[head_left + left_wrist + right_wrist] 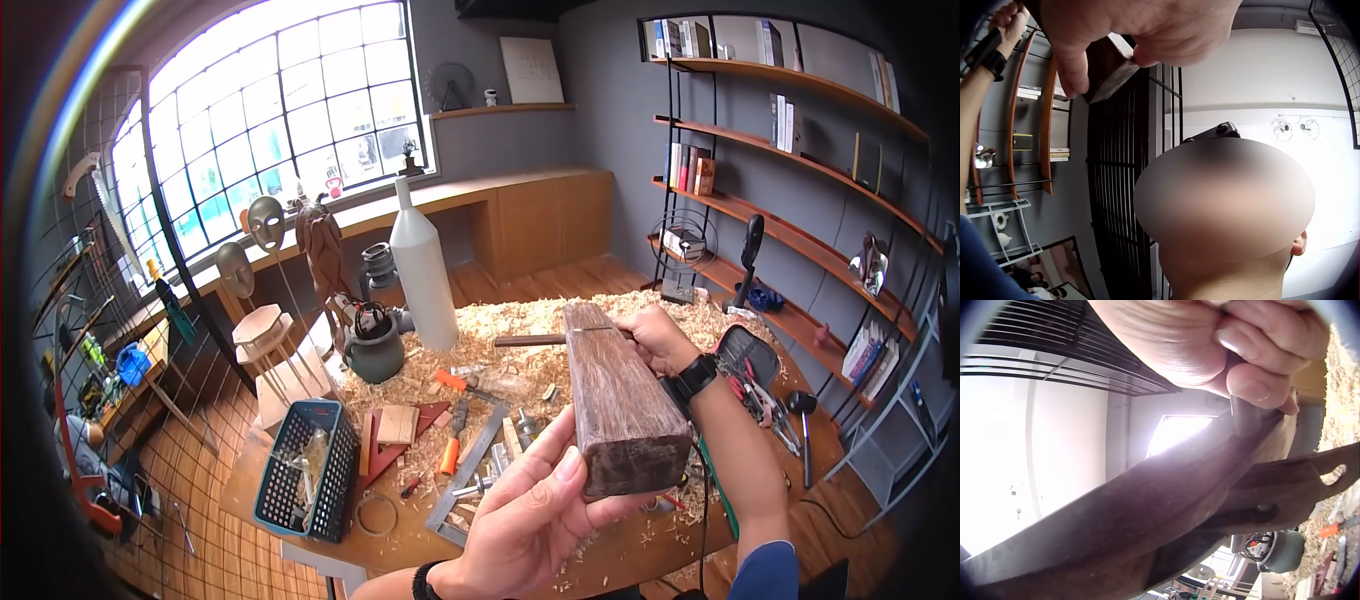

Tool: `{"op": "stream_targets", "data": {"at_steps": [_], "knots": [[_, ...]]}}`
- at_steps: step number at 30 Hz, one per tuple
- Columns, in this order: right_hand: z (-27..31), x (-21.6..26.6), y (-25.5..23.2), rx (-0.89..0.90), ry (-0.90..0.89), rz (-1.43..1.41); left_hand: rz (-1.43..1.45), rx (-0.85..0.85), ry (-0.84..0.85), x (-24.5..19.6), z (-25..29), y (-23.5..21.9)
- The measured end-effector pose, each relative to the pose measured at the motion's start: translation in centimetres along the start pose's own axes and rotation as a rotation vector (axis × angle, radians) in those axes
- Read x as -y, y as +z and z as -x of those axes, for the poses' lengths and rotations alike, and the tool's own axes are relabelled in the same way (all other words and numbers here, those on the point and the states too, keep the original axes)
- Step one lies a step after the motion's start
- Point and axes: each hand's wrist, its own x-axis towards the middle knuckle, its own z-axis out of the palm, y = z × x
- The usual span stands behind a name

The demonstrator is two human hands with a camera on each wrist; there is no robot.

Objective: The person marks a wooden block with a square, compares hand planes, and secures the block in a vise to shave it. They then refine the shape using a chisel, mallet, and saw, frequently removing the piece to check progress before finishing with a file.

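Observation:
A long dark brown wooden block [625, 400] is held above the table, its square end facing the head camera. My left hand [530, 520] grips that near end, thumb on the side and fingers beneath. At the far end my right hand [662, 342] is curled against the right side; a bar [530, 341] sticks out to the left. The right wrist view shows the fingers of my right hand [1210, 344] wrapped round a short rod [1246, 415] beside the block [1116, 519]. In the left wrist view my left hand [1147, 28] pinches the block [1113, 72].
Wood shavings [520, 320] cover the table's back. A basket [310, 470], steel square [465, 480], orange-handled tool [450, 455], grey pot [375, 352] and tall white bottle [422, 265] stand or lie leftward. A hammer [803, 420] and tool case [748, 355] are on the right.

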Motion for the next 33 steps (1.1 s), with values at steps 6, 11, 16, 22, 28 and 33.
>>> {"op": "stream_targets", "data": {"at_steps": [6, 11, 16, 22, 28, 33], "knots": [[-0.4, -0.4, -0.2, 0.036, -0.003, -0.035, 0.026, 0.016, -0.012, 0.1, 0.0, -0.4], [-0.1, -0.3, -0.2, 0.04, -0.003, -0.031, 0.052, 0.019, 0.118, 0.8, -0.8, -0.9], [-0.4, -0.5, -0.8, 0.032, 0.001, -0.012, 0.139, 0.018, 0.177, 1.0, -0.4, 0.3], [1.0, 0.3, 0.1, 0.015, 0.02, -0.01, 0.027, 0.017, -0.006, 0.3, -0.2, -0.1], [0.3, -0.2, -0.3, 0.01, 0.025, -0.001, 0.034, 0.038, -0.008, 0.4, -0.2, -0.4], [0.4, -0.1, -0.3, 0.018, 0.031, -0.024, 0.033, 0.018, -0.013, 0.2, -0.3, 0.6]]}}
